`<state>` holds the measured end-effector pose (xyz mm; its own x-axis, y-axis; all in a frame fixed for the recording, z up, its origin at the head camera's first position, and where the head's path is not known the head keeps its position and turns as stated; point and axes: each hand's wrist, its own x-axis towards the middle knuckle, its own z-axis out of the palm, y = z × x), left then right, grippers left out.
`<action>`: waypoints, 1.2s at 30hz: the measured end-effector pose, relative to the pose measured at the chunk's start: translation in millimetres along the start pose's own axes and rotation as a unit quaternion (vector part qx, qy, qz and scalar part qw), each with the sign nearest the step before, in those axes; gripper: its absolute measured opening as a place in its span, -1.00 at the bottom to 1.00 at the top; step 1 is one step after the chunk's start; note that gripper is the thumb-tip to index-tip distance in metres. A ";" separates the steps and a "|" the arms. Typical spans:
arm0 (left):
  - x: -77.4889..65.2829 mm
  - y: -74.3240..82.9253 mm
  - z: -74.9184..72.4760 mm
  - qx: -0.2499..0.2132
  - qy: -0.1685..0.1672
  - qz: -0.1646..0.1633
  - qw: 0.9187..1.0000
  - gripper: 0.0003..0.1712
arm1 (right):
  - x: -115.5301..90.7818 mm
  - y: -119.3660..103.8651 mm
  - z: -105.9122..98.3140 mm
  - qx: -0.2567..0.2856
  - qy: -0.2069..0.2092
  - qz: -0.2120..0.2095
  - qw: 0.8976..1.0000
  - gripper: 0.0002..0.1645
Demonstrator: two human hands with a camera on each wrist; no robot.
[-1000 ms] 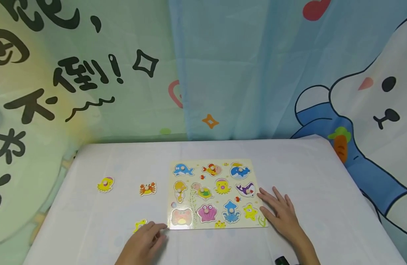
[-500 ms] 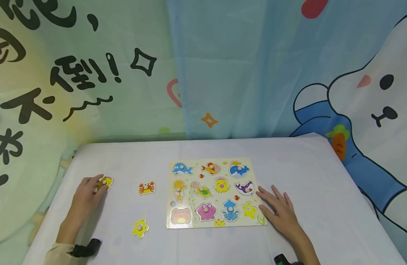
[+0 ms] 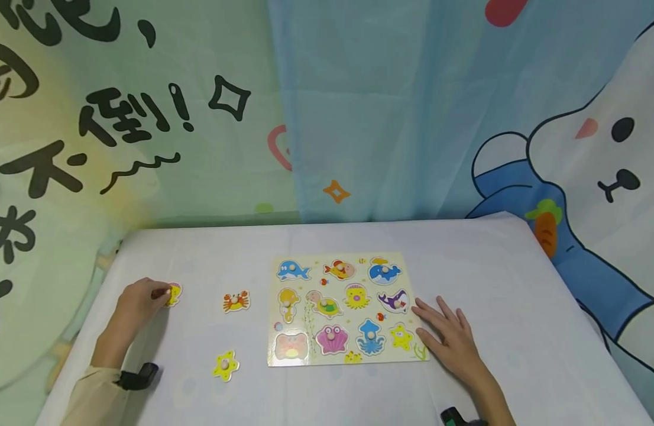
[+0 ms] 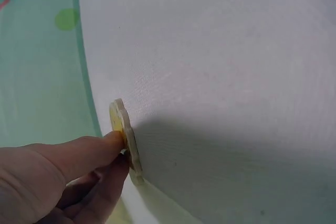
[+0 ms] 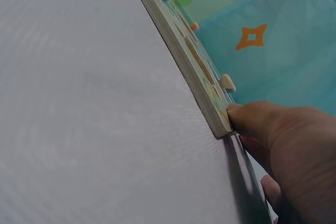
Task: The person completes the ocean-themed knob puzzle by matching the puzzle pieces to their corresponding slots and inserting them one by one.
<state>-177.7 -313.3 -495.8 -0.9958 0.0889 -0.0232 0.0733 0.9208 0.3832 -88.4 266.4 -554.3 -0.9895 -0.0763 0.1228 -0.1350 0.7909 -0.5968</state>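
Observation:
At the table's left side my left hand [image 3: 137, 305] pinches the yellow octopus puzzle piece [image 3: 175, 294] between thumb and fingers. In the left wrist view the piece [image 4: 116, 119] shows its scalloped wooden edge, close to the white cloth; whether it touches the cloth I cannot tell. My right hand [image 3: 455, 342], fingers spread and fairly straight, rests along the right edge of the sea-animal puzzle board [image 3: 332, 362]. In the right wrist view the thumb touches the board's corner. Knobbed animal pieces such as the pink shell [image 3: 332, 340] sit in the board.
An orange crab piece [image 3: 236, 302] and a yellow star piece [image 3: 226, 366] lie loose on the white tablecloth [image 3: 306, 396], left of the board. A printed curtain [image 3: 359, 118] hangs behind the table.
My left hand has moved from the board's lower left corner up and leftward to the octopus piece and now pinches it. My right hand stays at the board's edge.

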 end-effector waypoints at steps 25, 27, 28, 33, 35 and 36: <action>-4.9 9.0 3.0 -0.013 0.004 -0.034 0.999 -0.71 | 0.4 -2.8 -2.3 0.008 0.003 -0.001 1.000 -0.50; -2.9 5.9 0.8 -0.019 0.000 -0.034 0.999 -0.70 | 0.6 -3.4 -2.6 0.008 0.000 0.000 1.000 -0.50; -2.5 5.7 -0.4 -0.020 0.001 -0.033 0.999 -0.70 | 0.6 -3.6 -2.4 0.008 0.001 -0.002 1.000 -0.50; -3.3 16.5 -1.7 -0.013 0.015 -0.013 1.000 -0.71 | 0.1 -2.8 -3.9 0.002 0.005 -0.011 1.000 -0.50; -5.2 22.5 0.0 -0.012 0.016 -0.009 1.000 -0.71 | 0.3 -2.2 -4.3 0.002 0.006 -0.015 1.000 -0.50; -6.1 25.3 1.3 -0.012 0.017 -0.009 1.000 -0.71 | 0.3 -2.0 -4.3 0.003 0.006 -0.016 1.000 -0.50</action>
<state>-169.7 -290.0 -487.1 -0.9982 0.0599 0.0007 0.0550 0.9129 0.4045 -88.2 267.4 -549.7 -0.9839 -0.0939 0.1521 -0.1671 0.7849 -0.5966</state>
